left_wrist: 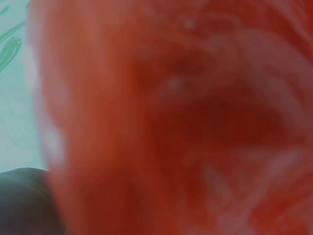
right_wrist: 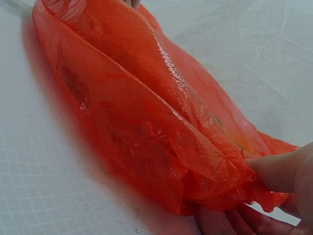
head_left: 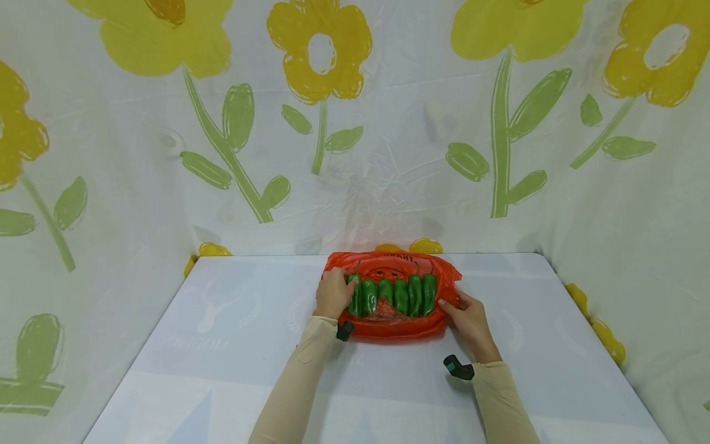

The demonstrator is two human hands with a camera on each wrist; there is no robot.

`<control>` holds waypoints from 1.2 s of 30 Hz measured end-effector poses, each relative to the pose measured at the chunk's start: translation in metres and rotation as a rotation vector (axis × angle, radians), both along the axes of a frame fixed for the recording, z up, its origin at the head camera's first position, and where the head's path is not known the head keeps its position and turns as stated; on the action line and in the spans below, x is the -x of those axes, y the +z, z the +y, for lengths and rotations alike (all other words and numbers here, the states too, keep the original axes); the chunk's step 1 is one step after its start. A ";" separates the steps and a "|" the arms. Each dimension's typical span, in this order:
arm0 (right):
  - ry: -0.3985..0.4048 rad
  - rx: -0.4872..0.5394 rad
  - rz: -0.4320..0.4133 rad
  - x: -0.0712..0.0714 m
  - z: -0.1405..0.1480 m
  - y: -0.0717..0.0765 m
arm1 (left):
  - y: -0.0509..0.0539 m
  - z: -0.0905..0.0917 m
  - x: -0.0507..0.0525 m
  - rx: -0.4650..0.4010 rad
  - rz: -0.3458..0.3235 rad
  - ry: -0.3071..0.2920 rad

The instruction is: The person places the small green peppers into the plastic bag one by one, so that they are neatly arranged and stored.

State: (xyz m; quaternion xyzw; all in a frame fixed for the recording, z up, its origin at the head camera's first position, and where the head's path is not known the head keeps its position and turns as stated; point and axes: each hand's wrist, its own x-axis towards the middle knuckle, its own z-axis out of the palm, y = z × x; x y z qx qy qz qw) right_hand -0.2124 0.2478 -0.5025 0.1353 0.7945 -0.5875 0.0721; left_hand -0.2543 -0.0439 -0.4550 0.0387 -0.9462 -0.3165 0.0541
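A red plastic bag (head_left: 388,330) lies on the table with its upper side drawn open. Inside it several green peppers (head_left: 400,296) stand side by side in a row, their stems pointing away from me. My left hand (head_left: 333,295) grips the bag's left edge, with the thumb beside the leftmost pepper. At the opposite end my right hand (head_left: 471,320) pinches the bag's right edge, thumb above and fingers beneath. The right wrist view shows the crumpled bag (right_wrist: 127,112) bunched between that thumb and fingers. Blurred red plastic (left_wrist: 171,122) fills most of the left wrist view, hiding the left fingers.
The white table (head_left: 233,370) carries pale printed patterns and ends just behind the bag. A flower-printed curtain (head_left: 399,154) hangs behind and along both sides. Small black cameras (head_left: 459,368) sit at both wrists.
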 end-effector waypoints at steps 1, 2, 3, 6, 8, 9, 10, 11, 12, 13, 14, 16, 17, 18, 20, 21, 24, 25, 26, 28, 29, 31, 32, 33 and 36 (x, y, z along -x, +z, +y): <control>0.002 0.001 0.000 0.000 0.000 0.000 | 0.000 0.000 0.000 0.001 0.001 0.000; 0.003 0.001 -0.001 0.000 0.000 0.000 | -0.001 0.000 0.000 0.002 0.002 0.000; 0.003 0.000 -0.003 0.000 0.000 0.000 | -0.001 0.000 0.001 0.002 0.004 0.001; 0.005 -0.007 -0.009 0.000 0.000 0.001 | -0.003 0.000 0.001 -0.004 0.004 0.006; 0.004 -0.012 -0.011 0.000 0.000 0.001 | -0.004 0.000 0.001 -0.005 0.003 0.009; 0.003 -0.014 -0.011 0.000 -0.001 0.001 | -0.004 0.000 0.002 -0.008 0.002 0.011; 0.003 -0.015 -0.010 0.000 0.000 0.001 | -0.004 0.001 0.002 -0.010 0.001 0.012; 0.001 -0.017 -0.011 0.000 -0.001 0.001 | -0.005 0.001 0.002 -0.014 -0.001 0.014; 0.001 -0.018 -0.010 0.000 0.000 0.001 | -0.005 0.000 0.002 -0.019 -0.002 0.013; -0.001 -0.018 -0.010 0.000 0.000 0.001 | -0.005 0.000 0.001 -0.025 -0.004 0.012; -0.001 -0.019 -0.009 0.000 0.000 0.001 | -0.005 0.000 0.001 -0.032 -0.003 0.010; 0.000 -0.022 -0.009 0.000 0.000 0.000 | -0.006 0.000 0.001 -0.043 0.001 0.004; 0.001 -0.023 -0.007 0.000 0.000 0.000 | -0.006 0.000 0.000 -0.047 0.003 0.001; 0.002 -0.022 -0.007 0.000 0.000 0.000 | -0.006 -0.001 0.000 -0.050 0.006 -0.002; 0.003 -0.023 -0.006 0.000 0.000 0.000 | -0.007 -0.001 0.000 -0.054 0.009 -0.003; 0.004 -0.025 -0.006 0.000 0.000 0.000 | -0.007 -0.001 0.000 -0.053 0.010 -0.002; 0.005 -0.028 -0.003 0.000 0.000 0.000 | -0.008 -0.001 0.001 -0.056 0.002 0.004; 0.005 -0.031 -0.003 0.000 0.000 0.000 | -0.008 -0.002 0.001 -0.056 -0.002 0.007; 0.006 -0.034 -0.002 0.000 0.000 0.000 | -0.008 -0.002 0.002 -0.052 -0.004 0.012; 0.007 -0.036 0.001 0.000 0.000 0.000 | -0.009 -0.001 0.002 -0.043 -0.015 0.023; 0.005 -0.036 0.001 0.000 0.000 0.000 | -0.009 -0.001 0.002 -0.037 -0.022 0.031; 0.005 -0.034 0.000 0.000 0.000 0.000 | -0.009 0.000 0.003 -0.019 -0.035 0.045; 0.006 -0.033 0.000 -0.001 -0.001 0.000 | -0.010 0.000 0.003 -0.010 -0.042 0.050; 0.007 -0.031 -0.001 -0.001 -0.001 0.000 | -0.010 0.000 0.003 -0.003 -0.049 0.054; 0.008 -0.024 -0.007 -0.001 -0.001 0.001 | -0.011 0.001 0.005 0.011 -0.057 0.060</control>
